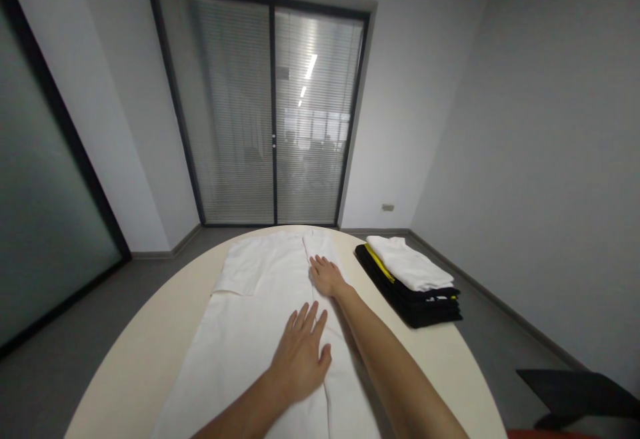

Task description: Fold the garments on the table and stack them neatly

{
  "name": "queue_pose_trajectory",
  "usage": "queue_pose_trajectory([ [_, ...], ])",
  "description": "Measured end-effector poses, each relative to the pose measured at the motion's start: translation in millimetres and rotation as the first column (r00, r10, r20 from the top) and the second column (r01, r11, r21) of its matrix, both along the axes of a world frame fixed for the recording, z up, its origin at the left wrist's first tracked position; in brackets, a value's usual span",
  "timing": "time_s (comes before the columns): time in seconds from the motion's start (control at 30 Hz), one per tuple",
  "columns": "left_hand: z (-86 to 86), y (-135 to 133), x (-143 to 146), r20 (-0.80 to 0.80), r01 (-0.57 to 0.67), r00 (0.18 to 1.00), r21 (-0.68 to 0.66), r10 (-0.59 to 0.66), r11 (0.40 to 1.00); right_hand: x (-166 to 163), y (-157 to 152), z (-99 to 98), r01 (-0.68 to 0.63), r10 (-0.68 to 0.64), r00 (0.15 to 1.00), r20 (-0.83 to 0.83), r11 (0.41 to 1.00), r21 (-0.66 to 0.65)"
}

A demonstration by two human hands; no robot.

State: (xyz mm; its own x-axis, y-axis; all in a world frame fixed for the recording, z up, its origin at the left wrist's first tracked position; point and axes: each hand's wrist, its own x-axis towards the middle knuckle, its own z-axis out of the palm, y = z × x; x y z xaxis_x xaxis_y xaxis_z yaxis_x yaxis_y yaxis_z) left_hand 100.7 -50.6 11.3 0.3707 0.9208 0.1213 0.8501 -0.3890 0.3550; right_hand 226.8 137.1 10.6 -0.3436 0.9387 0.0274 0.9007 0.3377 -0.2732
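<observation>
Both hands [303, 356] [327, 276] on white garment [237, 346]

I see pale walls [540, 139], a grey floor [110, 306] and, ahead, dark-framed glass panels [225, 106] with blinds [235, 172], bright light strips [311, 66] showing in the right one.

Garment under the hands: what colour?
The garment is white; it shows best in the head view.

Left hand [301, 360], right hand [327, 277] palm-down
</observation>
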Motion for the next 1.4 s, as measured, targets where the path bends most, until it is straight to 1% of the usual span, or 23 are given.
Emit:
queue_pose_trajectory([
  [0.2,8.7,0,1,-0.056,0.008,0.998,-0.052,-0.011,0.999,-2,1,-2.0,0.02,-0.02,1.0,0.018,0.999,0.032],
  [0.33,13.2,0,2,-0.086,0.004,0.996,-0.067,-0.01,0.998,-14,3,2.1,0.086,-0.087,0.996,0.003,0.992,0.087],
  [0.5,10.6,-1,2,-0.078,0.003,0.997,-0.044,-0.006,0.999,-34,6,5.2,0.261,-0.257,0.965,-0.047,0.949,0.176],
  [0.63,4.0,1,1,-0.065,0.003,0.998,-0.025,-0.004,1.0,-40,12,0.3,0.286,-0.275,0.958,-0.082,0.936,0.206],
  [0.77,-3.8,3,-1,-0.03,0.011,0.999,-0.012,-0.012,1.0,-37,18,-1.6,0.271,-0.251,0.96,-0.123,0.943,0.194],
  [0.93,-5.9,4,-1,-0.044,0.008,0.999,-0.019,-0.009,1.0,-25,17,7.4,0.151,-0.126,0.979,-0.161,0.976,0.156],
  [1.0,-5.8,5,0,-0.056,0.0,0.998,-0.016,-0.001,1.0,-15,16,13.5,0.143,-0.118,0.979,-0.169,0.979,0.144],
  [1.07,-6.1,5,0,-0.063,-0.011,0.998,-0.007,0.01,1.0,-1,13,18.1,0.162,-0.139,0.976,-0.165,0.977,0.138],
  [1.17,-6.5,5,1,-0.062,-0.006,0.998,-0.002,0.005,1.0,23,3,17.3,0.14,-0.128,0.984,-0.124,0.985,0.097],
  [1.27,-5.7,4,2,-0.067,-0.009,0.998,0.001,0.009,1.0,44,-11,9.4,0.031,-0.03,0.998,-0.062,0.999,0.013],
  [1.33,-4.1,3,4,-0.071,-0.019,0.997,0.006,0.019,1.0,51,-19,6.5,-0.023,0.023,1.0,-0.016,1.0,-0.017],
  [1.4,-1.3,2,5,-0.082,-0.028,0.996,0.0,0.027,1.0,49,-22,8.3,-0.028,0.029,0.999,0.039,0.999,-0.028],
])
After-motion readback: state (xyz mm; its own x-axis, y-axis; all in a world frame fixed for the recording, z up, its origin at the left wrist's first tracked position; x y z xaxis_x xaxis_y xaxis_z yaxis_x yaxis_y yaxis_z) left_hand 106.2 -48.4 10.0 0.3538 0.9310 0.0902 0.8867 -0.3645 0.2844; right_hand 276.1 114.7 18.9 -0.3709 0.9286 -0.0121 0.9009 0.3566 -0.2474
